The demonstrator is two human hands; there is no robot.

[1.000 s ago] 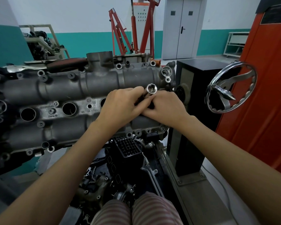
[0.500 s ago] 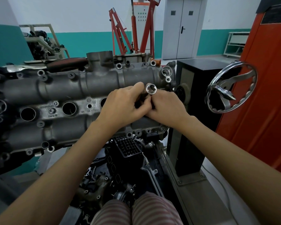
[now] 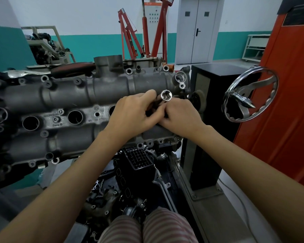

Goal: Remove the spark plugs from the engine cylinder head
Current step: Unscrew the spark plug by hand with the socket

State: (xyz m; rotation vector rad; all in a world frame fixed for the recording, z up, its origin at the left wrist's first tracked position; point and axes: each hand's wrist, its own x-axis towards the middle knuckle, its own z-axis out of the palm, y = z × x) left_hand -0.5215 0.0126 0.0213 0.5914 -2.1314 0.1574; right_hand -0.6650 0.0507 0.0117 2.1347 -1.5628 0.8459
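Both hands meet over the right end of the engine cylinder head (image 3: 88, 109). The left hand (image 3: 133, 114) and the right hand (image 3: 182, 115) curl their fingers around a chrome spark plug socket (image 3: 166, 95), whose open hex end points up toward the camera. Two plug wells (image 3: 75, 117) gape dark; no spark plug is visible.

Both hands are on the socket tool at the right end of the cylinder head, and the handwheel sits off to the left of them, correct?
Not quite. The head view shows the handwheel to the right of the hands. Left hand and right hand do hold the socket tool at the cylinder head's right end.
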